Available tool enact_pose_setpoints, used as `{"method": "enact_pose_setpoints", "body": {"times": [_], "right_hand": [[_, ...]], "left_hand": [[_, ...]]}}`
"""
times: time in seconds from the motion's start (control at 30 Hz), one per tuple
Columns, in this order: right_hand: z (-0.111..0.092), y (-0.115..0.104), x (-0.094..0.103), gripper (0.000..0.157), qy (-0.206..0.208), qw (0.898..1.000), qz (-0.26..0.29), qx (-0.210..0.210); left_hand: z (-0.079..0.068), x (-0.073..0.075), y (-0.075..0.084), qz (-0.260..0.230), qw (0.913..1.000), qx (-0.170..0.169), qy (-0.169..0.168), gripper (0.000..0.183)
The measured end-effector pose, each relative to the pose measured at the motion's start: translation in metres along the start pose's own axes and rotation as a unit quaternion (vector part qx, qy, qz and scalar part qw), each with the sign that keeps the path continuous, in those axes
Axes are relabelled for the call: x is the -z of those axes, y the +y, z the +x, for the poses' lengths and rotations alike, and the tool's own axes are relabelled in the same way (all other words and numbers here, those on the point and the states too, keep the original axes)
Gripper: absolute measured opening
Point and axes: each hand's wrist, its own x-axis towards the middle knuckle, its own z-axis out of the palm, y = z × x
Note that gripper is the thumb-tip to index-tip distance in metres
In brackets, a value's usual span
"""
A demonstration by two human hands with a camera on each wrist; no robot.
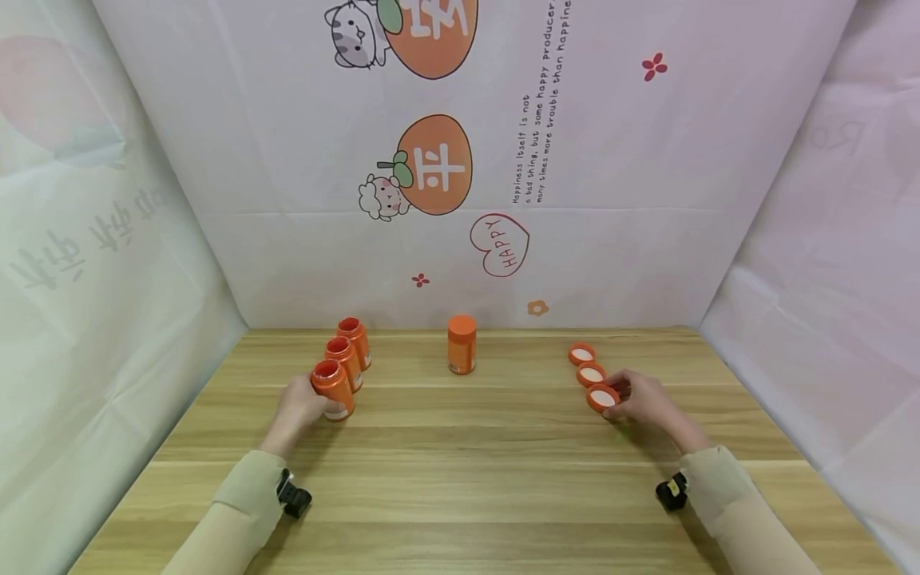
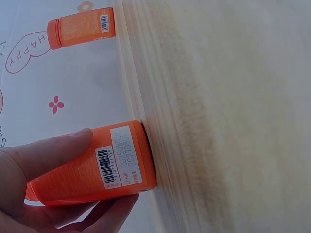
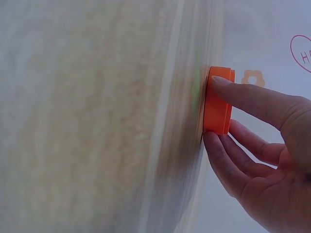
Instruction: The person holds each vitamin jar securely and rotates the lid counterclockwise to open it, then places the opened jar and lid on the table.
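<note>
My left hand [image 1: 301, 406] grips the nearest of three uncapped orange bottles, thumb on one side and fingers on the other. That bottle [image 2: 97, 165] stands upright on the table, its white barcode label showing in the left wrist view. Behind it, in a slanting row, are a middle bottle [image 1: 346, 361] and a far bottle [image 1: 355, 342], both with open mouths. On the right, my right hand [image 1: 642, 397] pinches the nearest orange cap [image 3: 217, 101] between thumb and fingers, at table level. Two more caps, a middle one [image 1: 591, 374] and a far one [image 1: 581, 354], lie with white insides up.
One capped orange bottle [image 1: 461, 345] stands upright near the back middle of the wooden table [image 1: 460, 471]. A printed white sheet [image 1: 302, 263] rises along the table's back edge, and pale sheets hang at the left and right sides.
</note>
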Motion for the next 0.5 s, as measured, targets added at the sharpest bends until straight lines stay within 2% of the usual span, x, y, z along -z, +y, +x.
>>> {"method": "enact_pose_setpoints", "body": {"times": [0.5], "right_hand": [[0.0007, -0.0031, 0.0001, 0.058, -0.004, 1.000, -0.002, -0.006]], "left_hand": [[-0.0023, 0.0004, 0.0000, -0.018, 0.9998, -0.008, -0.005, 0.061]]}}
